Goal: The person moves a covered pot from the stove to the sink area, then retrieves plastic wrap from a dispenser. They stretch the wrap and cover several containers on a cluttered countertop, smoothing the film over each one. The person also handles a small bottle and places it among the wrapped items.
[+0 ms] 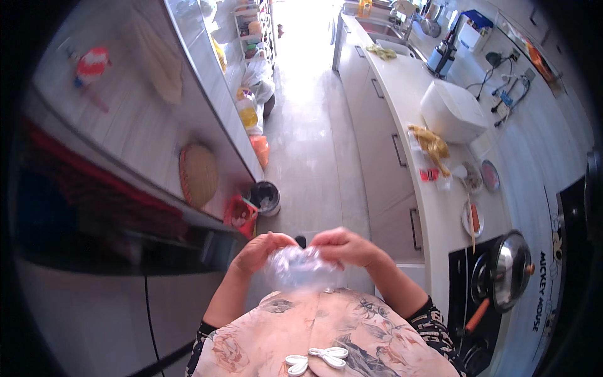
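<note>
Both hands are in front of my chest, over the floor. Between them is a crumpled clear plastic bag (301, 273), shiny and somewhat blurred. My left hand (261, 252) grips its left upper edge with the fingers curled over. On the other side, my right hand (346, 247) pinches the right upper edge between thumb and fingers. The bag's lower part hangs close to my floral apron (282, 325). I cannot tell whether anything is inside it.
To the right runs a counter with a plucked chicken (431, 143), a white appliance (452, 110), a plate with a knife (473, 219) and a lidded pan (509, 273) on the stove. At left stand a black bin (266, 198) and a red bag (241, 214). A sink (377, 29) lies beyond.
</note>
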Demonstrator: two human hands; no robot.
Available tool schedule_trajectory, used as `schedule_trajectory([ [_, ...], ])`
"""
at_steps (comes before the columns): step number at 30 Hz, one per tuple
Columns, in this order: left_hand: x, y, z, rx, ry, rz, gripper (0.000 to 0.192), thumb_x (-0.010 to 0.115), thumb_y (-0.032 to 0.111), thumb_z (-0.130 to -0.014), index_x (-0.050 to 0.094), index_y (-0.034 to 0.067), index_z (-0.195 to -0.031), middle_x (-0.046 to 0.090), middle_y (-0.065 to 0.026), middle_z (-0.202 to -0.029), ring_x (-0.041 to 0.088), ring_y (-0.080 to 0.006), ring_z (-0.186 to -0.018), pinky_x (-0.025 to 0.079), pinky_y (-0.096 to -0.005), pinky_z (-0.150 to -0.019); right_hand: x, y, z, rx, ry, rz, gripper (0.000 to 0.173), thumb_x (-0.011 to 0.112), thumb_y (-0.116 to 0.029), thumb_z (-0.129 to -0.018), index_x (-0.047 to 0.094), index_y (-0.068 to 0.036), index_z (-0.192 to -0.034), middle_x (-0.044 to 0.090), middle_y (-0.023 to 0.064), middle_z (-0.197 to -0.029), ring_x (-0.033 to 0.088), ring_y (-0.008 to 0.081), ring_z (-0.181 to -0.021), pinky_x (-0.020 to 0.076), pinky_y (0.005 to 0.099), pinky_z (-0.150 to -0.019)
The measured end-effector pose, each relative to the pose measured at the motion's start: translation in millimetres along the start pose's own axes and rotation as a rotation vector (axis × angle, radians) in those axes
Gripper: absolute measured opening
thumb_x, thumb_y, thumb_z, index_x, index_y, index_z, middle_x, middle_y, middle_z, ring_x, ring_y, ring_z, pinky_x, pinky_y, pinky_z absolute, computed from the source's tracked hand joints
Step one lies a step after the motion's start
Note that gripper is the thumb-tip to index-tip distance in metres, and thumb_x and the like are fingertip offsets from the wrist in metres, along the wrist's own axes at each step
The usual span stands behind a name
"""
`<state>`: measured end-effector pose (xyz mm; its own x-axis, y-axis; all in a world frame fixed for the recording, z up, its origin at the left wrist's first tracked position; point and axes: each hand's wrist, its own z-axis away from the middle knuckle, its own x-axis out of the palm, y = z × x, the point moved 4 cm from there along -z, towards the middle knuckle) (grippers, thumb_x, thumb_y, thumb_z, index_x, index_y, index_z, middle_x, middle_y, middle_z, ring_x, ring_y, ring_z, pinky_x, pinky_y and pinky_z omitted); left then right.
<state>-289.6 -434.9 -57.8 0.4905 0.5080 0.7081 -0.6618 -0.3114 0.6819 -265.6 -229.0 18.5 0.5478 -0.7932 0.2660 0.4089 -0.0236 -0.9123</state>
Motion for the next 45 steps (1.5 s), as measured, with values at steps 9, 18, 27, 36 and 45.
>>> schedule_trajectory([
  [9,-25,173,-207,-0.245,-0.425,-0.427,0.030,0.053,0.029,-0.095,0.063,0.001,-0.101,0.060,0.0036,-0.088,0.052,-0.0030,-0.080,0.044,-0.0215,-0.072,-146,-121,-112,-0.087,0.282,0.230,0.012,0.052,-0.009,-0.093,0.061,-0.001,-0.092,0.048,-0.0053,-0.058,0.045,0.0033,-0.047,0.0336,0.0187,-0.043],
  [18,-119,312,-387,0.236,-0.423,0.404,0.036,0.048,0.033,-0.095,0.064,0.002,-0.102,0.060,-0.0122,-0.107,0.060,-0.0211,-0.093,0.051,-0.0360,-0.077,-351,-179,-156,-0.596,0.163,-0.199,0.032,0.056,-0.027,-0.090,0.065,0.002,-0.085,0.063,0.0076,-0.073,0.059,0.0178,-0.071,0.0459,0.0379,-0.073],
  [27,-229,423,-503,0.251,-0.142,0.430,0.025,0.051,0.024,-0.092,0.058,0.001,-0.099,0.065,-0.0112,-0.093,0.065,-0.0194,-0.077,0.055,-0.0334,-0.066,-508,-333,-364,-0.832,-0.287,-0.513,0.059,0.044,-0.056,-0.091,0.036,-0.025,-0.141,0.053,0.0110,-0.098,0.055,0.0198,-0.073,0.0467,0.0483,-0.088],
  [36,-376,594,-599,0.765,-0.158,0.747,0.010,0.047,0.016,-0.092,0.051,0.008,-0.088,0.051,-0.0042,-0.084,0.051,-0.0178,-0.072,0.045,-0.0397,-0.058,-645,-361,-586,-0.411,-0.169,-0.667,0.058,0.048,-0.046,-0.093,0.036,-0.011,-0.138,0.051,0.0013,-0.079,0.045,0.0106,-0.058,0.0367,0.0245,-0.045],
  [45,-440,775,-814,0.413,-0.274,0.617,0.022,0.046,0.010,-0.091,0.058,0.001,-0.107,0.063,-0.0105,-0.097,0.063,-0.0211,-0.080,0.054,-0.0363,-0.071,-815,-476,-651,-0.672,-0.054,-0.760,0.049,0.054,-0.051,-0.088,0.053,-0.004,-0.102,0.042,0.0002,-0.065,0.042,0.0109,-0.054,0.0346,0.0259,-0.045],
])
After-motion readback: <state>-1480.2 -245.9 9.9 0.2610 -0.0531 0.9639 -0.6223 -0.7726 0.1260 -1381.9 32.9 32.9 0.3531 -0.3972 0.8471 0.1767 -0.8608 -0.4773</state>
